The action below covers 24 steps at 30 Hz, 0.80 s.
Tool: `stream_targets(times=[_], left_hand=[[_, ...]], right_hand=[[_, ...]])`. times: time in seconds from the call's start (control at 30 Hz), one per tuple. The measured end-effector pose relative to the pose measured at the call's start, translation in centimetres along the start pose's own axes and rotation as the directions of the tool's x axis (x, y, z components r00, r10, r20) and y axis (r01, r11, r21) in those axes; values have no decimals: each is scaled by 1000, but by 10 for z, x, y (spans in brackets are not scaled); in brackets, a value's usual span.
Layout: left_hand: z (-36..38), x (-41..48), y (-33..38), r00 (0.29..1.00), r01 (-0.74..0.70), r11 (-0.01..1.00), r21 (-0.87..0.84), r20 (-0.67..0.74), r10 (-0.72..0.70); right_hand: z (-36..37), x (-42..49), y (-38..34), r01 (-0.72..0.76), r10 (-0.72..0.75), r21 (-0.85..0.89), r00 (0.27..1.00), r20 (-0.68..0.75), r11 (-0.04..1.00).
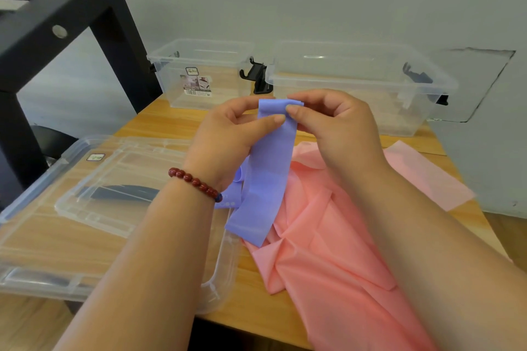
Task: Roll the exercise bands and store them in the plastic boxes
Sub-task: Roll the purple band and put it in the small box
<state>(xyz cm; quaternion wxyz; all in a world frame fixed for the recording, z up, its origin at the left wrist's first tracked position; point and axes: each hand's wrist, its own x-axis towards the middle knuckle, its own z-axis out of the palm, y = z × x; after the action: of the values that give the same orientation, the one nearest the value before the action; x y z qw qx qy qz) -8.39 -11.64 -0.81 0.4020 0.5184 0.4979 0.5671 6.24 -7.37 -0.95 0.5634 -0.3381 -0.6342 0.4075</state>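
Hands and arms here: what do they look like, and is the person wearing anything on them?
Two bare forearms, with no sleeves or gloves in view. The left hand has a bracelet of round dark red beads at its wrist, with one blue bead. The right hand shows no ring, watch or bracelet.

From my end I can read no wording anywhere. The paper label (196, 84) on the front wall of the smaller clear plastic box (171, 92) at the back left carries a small framed logo above product pictures and a dark strip of white lettering, all too small and blurred to make out. The little dark-edged sticker (95, 157) on the clear lid (42, 236) at the left shows a pale script mark I cannot read either.
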Motion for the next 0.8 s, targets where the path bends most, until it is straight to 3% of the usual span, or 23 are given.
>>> stream_targets(times=[0.13, 0.4, 0.6, 0.8], left_hand=[[-1, 1, -1, 1000, -3, 999, 40, -22, 4], [-5, 1, -1, 993, 35, 995, -91, 115, -24], [-2, 0, -1, 998, 60, 987, -150, 39, -55], [-5, 0, 0, 1000, 2, 992, -127, 16, 0]], right_hand=[[2, -1, 1, 28, -29, -16, 999, -37, 999], [2, -4, 7, 51, -54, -58, 997, -48, 997], [1, -4, 4, 227, -229, -153, 973, 3, 962], [-1, -5, 2, 109, -108, -18, 992, 60, 994]])
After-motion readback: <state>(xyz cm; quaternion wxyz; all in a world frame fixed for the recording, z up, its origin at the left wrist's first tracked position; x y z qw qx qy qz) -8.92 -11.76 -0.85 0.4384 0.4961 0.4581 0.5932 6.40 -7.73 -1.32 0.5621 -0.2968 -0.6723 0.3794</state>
